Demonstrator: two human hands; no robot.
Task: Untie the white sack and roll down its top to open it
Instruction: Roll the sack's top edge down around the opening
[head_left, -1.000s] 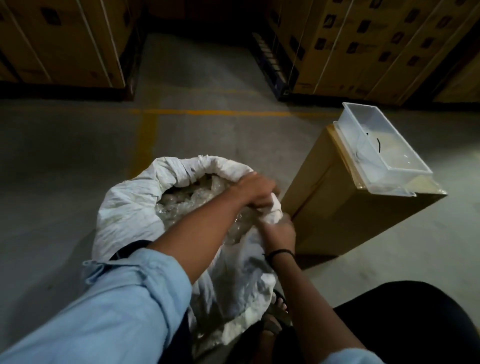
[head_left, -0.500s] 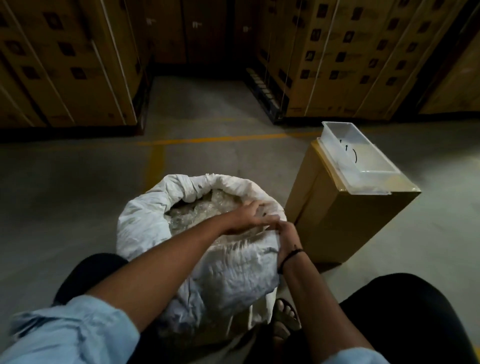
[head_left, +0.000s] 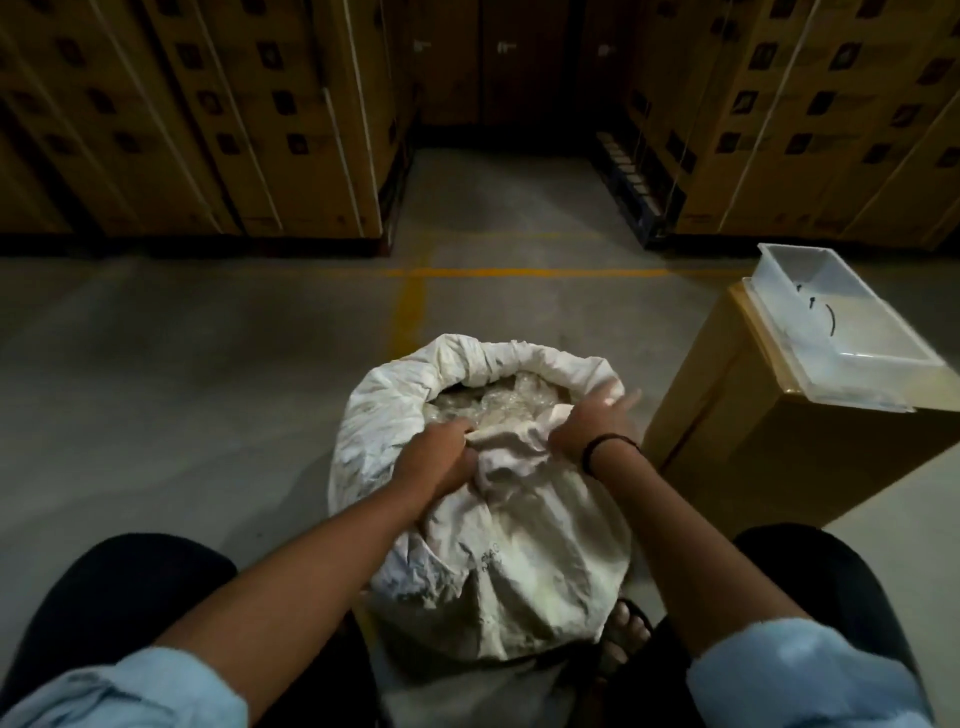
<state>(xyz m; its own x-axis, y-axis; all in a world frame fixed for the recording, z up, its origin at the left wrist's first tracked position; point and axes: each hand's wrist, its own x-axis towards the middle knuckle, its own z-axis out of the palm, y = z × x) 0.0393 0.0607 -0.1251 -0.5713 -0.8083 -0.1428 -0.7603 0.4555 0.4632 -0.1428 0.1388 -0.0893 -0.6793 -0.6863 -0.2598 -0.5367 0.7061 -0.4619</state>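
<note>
Gripping the near rim of the white sack (head_left: 498, 545): left hand (head_left: 441, 457) fingers clenched on cloth; right hand (head_left: 587, 426) clutched cloth, forefinger extended | sack stood open on floor (head_left: 208, 364) between knees; beside cardboard box (head_left: 779, 441)

Dim concrete floor (head_left: 208, 364), stacked cartons (head_left: 234, 119)
</note>
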